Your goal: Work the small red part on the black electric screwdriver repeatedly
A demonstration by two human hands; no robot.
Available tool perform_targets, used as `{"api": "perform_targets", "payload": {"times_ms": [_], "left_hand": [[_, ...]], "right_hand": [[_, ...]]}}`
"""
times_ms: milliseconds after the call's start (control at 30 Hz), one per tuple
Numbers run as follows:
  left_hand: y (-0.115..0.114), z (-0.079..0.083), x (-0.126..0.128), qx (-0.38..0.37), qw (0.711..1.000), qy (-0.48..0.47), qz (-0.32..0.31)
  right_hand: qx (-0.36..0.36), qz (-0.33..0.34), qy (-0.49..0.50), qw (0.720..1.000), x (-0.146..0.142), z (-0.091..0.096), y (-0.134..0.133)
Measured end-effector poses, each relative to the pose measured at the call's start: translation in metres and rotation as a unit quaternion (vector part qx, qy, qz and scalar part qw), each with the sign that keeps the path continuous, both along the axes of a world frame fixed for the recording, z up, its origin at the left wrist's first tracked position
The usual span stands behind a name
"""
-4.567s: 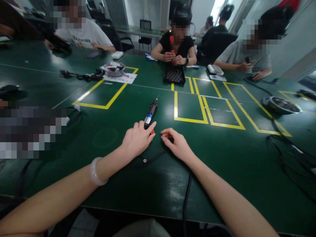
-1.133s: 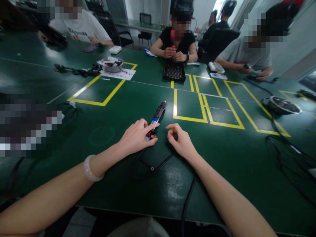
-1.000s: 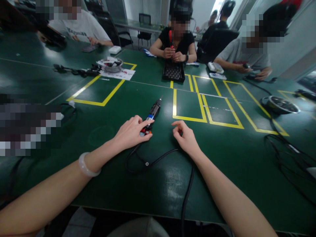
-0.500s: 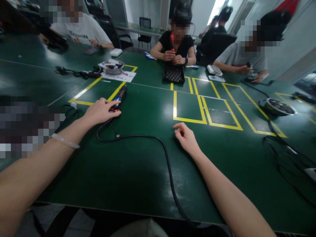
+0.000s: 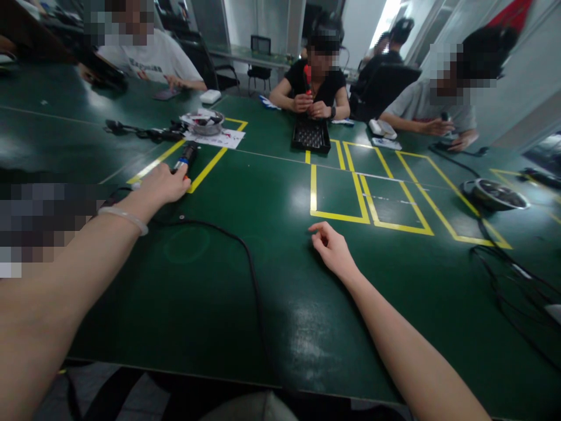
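My left hand point(image 5: 163, 182) is closed around a corded electric screwdriver point(image 5: 188, 153), black with a blue band and a bit of orange. The tool lies within a yellow-taped rectangle at the left, its dark end pointing away from me; my fingers hide its near part. Its black cord point(image 5: 250, 260) crosses the table towards the front edge. On the green tabletop rests my right hand point(image 5: 331, 245), holding nothing, its fingers loosely curled and the index finger reaching out. That hand is just in front of a yellow-taped rectangle point(image 5: 339, 217).
Beyond the screwdriver a metal bowl point(image 5: 207, 124) sits on white paper point(image 5: 230, 139). Across the table a person handles a red tool point(image 5: 308, 76) over a black tray point(image 5: 310, 143). At the right are another bowl point(image 5: 502, 196) and tangled cables point(image 5: 495, 269).
My left hand has moved left and slightly away from me with the electric screwdriver, bringing it inside the taped rectangle. The cord has slid left. My right hand has stayed nearly still.
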State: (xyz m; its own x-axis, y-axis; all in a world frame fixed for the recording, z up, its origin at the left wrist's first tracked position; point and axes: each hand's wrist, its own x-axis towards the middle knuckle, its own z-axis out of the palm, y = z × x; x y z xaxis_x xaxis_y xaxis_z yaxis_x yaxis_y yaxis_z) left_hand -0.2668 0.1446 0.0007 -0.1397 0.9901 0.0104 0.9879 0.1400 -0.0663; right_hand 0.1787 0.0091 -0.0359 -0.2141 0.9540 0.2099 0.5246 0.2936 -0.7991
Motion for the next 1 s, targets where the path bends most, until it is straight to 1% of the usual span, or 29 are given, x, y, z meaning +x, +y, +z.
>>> {"api": "perform_targets", "payload": {"times_ms": [133,333,467,533,633,767,833,933,1000], "left_hand": [[-0.012,-0.002,0.009,0.03,0.999,0.015,0.001],[-0.026,0.002,0.022,0.063,0.998,0.021,0.005],[-0.038,0.003,0.035,0.086,0.996,0.024,-0.024],[-0.045,0.003,0.042,0.087,0.996,0.014,-0.027],[-0.055,0.003,0.055,0.068,0.997,-0.015,-0.023],[-0.076,0.001,0.082,0.034,0.998,-0.04,-0.029],[-0.09,0.0,0.1,0.025,0.998,-0.036,-0.046],[-0.116,0.001,0.132,0.025,0.995,-0.024,-0.098],[-0.134,0.004,0.155,0.023,0.99,-0.018,-0.135]], "right_hand": [[-0.002,0.0,-0.01,1.0,-0.001,-0.001,0.0],[-0.003,-0.003,-0.023,1.0,-0.002,-0.002,0.001],[-0.008,-0.003,-0.026,1.0,-0.003,-0.002,0.0],[-0.007,-0.002,-0.023,1.0,-0.003,-0.003,0.0],[0.002,-0.001,-0.007,1.0,-0.003,-0.003,0.001],[0.031,-0.013,0.013,0.999,-0.009,0.003,-0.002],[0.039,-0.009,0.022,0.999,-0.016,0.009,-0.007],[0.015,0.024,0.048,0.998,-0.029,0.017,-0.017],[-0.012,0.07,0.052,0.996,-0.038,0.02,-0.024]]}}
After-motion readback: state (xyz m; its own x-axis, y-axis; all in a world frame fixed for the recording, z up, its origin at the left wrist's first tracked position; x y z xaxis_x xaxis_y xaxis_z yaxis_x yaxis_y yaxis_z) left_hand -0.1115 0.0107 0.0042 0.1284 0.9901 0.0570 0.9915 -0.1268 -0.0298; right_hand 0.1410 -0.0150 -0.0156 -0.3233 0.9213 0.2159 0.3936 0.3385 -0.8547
